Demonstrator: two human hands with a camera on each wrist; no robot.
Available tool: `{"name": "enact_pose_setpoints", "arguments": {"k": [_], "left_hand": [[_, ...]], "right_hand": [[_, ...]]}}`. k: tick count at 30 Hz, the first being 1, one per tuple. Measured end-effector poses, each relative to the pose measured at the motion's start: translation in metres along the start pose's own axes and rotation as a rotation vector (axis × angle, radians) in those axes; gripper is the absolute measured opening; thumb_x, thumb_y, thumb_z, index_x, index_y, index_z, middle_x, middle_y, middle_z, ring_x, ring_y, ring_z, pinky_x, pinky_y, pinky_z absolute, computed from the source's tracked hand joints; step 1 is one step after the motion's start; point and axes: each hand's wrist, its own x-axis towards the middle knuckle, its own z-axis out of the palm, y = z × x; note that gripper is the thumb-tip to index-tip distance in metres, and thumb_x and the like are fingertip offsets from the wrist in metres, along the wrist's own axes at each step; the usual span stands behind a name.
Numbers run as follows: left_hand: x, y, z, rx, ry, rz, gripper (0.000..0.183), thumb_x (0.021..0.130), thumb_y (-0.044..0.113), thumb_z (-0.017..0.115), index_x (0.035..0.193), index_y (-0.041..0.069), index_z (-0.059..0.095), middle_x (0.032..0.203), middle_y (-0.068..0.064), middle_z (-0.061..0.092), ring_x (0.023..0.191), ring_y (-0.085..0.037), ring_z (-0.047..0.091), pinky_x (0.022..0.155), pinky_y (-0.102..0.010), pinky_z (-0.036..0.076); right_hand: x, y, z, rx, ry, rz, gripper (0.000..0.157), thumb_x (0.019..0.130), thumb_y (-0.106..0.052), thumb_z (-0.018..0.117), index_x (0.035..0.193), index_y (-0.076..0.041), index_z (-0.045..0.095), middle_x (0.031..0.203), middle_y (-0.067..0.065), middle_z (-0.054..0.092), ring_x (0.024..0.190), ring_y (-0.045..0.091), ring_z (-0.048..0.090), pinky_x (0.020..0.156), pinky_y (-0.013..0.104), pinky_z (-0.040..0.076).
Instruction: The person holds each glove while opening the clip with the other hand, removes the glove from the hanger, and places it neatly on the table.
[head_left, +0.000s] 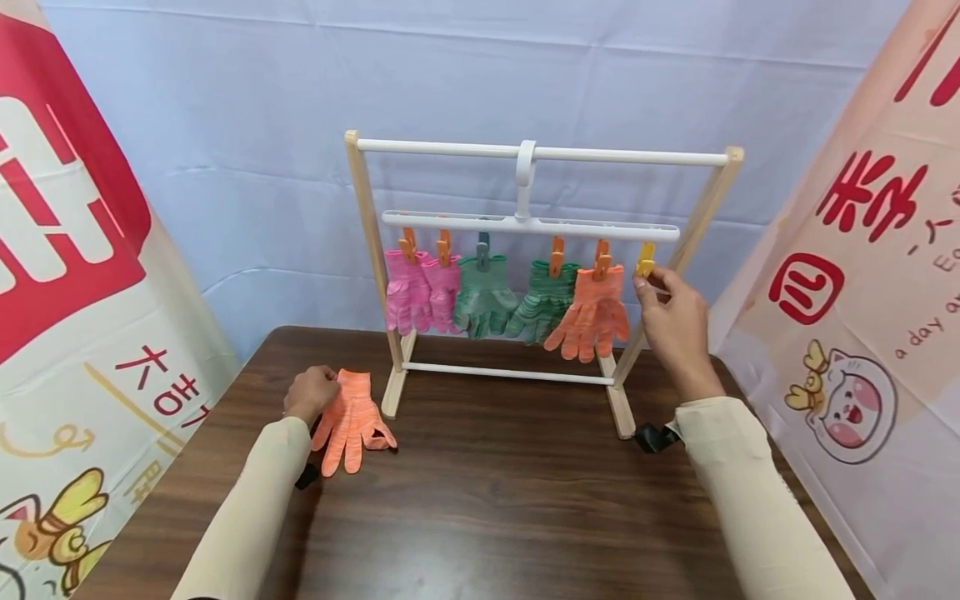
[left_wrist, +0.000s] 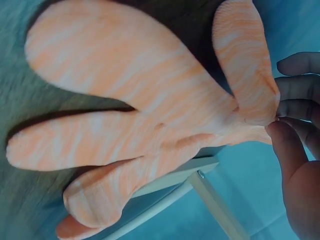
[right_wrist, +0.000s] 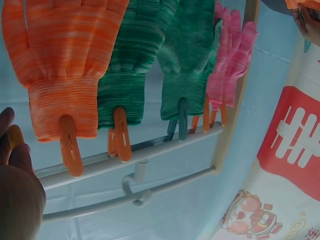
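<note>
My left hand (head_left: 311, 392) pinches an orange glove (head_left: 351, 421) near its cuff, thumb against fingers; the glove's fingers hang toward the table on the left. With thumb and fingertips my right hand (head_left: 675, 321) grips a yellow clothespin (head_left: 645, 258) at the right end of the white hanger (head_left: 600, 229). Just left of that hand, another orange glove (head_left: 592, 312) hangs by its cuff from an orange clothespin (head_left: 602, 258). Farther left hang dark green gloves (head_left: 483, 296) and pink gloves (head_left: 408, 292), also clipped. In the right wrist view the yellow clothespin (right_wrist: 15, 137) shows between finger and thumb.
A wooden rack (head_left: 708, 208) with white rods carries the hanger by its hook (head_left: 527, 167). It stands toward the back of the brown table (head_left: 487, 500). Printed cloths hang at both sides, and a pale cloth (head_left: 480, 75) covers the back.
</note>
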Motion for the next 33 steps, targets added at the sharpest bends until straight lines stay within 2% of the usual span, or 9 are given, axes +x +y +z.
{"name": "enact_pose_setpoints", "arguments": {"k": [4, 9, 15, 18, 21, 26, 29, 33], "left_hand": [[0.003, -0.003, 0.002, 0.019, -0.008, -0.014, 0.02, 0.088, 0.014, 0.039, 0.093, 0.006, 0.056, 0.07, -0.007, 0.049, 0.055, -0.02, 0.042, 0.052, -0.035, 0.032], [0.003, -0.005, 0.004, 0.031, -0.005, -0.029, 0.027, 0.089, 0.014, 0.04, 0.106, 0.004, 0.057, 0.085, -0.011, 0.057, 0.061, -0.023, 0.049, 0.054, -0.036, 0.035], [0.006, -0.002, 0.003, 0.033, 0.005, -0.029, 0.026, 0.089, 0.014, 0.039, 0.104, 0.004, 0.058, 0.083, -0.011, 0.056, 0.061, -0.022, 0.049, 0.054, -0.036, 0.035], [0.009, -0.002, 0.004, 0.043, 0.011, -0.036, 0.021, 0.089, 0.014, 0.04, 0.096, 0.005, 0.058, 0.076, -0.009, 0.054, 0.057, -0.021, 0.046, 0.052, -0.035, 0.034], [0.013, -0.004, 0.006, 0.047, 0.014, -0.044, 0.019, 0.087, 0.012, 0.039, 0.078, 0.008, 0.055, 0.061, -0.004, 0.044, 0.049, -0.018, 0.038, 0.046, -0.032, 0.03], [0.018, -0.005, 0.008, 0.039, 0.015, -0.042, 0.027, 0.086, 0.011, 0.039, 0.059, 0.015, 0.041, 0.049, 0.001, 0.031, 0.043, -0.014, 0.027, 0.041, -0.03, 0.024], [0.019, -0.005, 0.009, 0.042, 0.012, -0.035, 0.027, 0.086, 0.011, 0.039, 0.059, 0.014, 0.041, 0.049, 0.001, 0.03, 0.043, -0.014, 0.026, 0.041, -0.03, 0.024], [0.02, -0.003, 0.011, 0.05, 0.012, -0.029, 0.021, 0.087, 0.013, 0.04, 0.074, 0.009, 0.055, 0.058, -0.003, 0.042, 0.047, -0.016, 0.034, 0.045, -0.032, 0.029]], "right_hand": [[-0.001, 0.002, 0.001, 0.005, -0.002, 0.006, 0.039, 0.092, -0.033, 0.052, 0.119, -0.006, 0.059, 0.113, 0.011, 0.062, 0.096, 0.025, 0.059, 0.081, 0.038, 0.047], [-0.002, 0.004, 0.002, 0.007, -0.009, 0.014, 0.04, 0.092, -0.033, 0.052, 0.121, -0.005, 0.058, 0.114, 0.011, 0.062, 0.096, 0.025, 0.059, 0.082, 0.037, 0.047], [-0.002, 0.005, 0.001, 0.0, -0.012, 0.015, 0.042, 0.092, -0.036, 0.051, 0.121, -0.007, 0.058, 0.114, 0.01, 0.062, 0.097, 0.025, 0.058, 0.083, 0.038, 0.046], [-0.002, 0.004, 0.0, 0.0, -0.008, 0.011, 0.041, 0.092, -0.036, 0.051, 0.12, -0.006, 0.058, 0.114, 0.01, 0.062, 0.097, 0.025, 0.058, 0.083, 0.038, 0.045], [-0.001, 0.005, 0.0, 0.004, -0.006, 0.01, 0.041, 0.092, -0.034, 0.051, 0.121, -0.006, 0.058, 0.113, 0.01, 0.062, 0.097, 0.026, 0.058, 0.083, 0.038, 0.045], [-0.001, 0.006, 0.0, 0.007, -0.008, 0.016, 0.042, 0.092, -0.034, 0.051, 0.123, -0.007, 0.057, 0.114, 0.009, 0.062, 0.097, 0.025, 0.059, 0.083, 0.038, 0.046], [-0.001, 0.008, -0.001, 0.005, -0.008, 0.018, 0.042, 0.092, -0.035, 0.051, 0.124, -0.008, 0.057, 0.113, 0.008, 0.062, 0.097, 0.024, 0.059, 0.083, 0.037, 0.046], [-0.002, 0.009, -0.001, 0.009, -0.006, 0.024, 0.042, 0.092, -0.036, 0.051, 0.123, -0.009, 0.057, 0.113, 0.007, 0.063, 0.097, 0.023, 0.06, 0.082, 0.036, 0.046]]}}
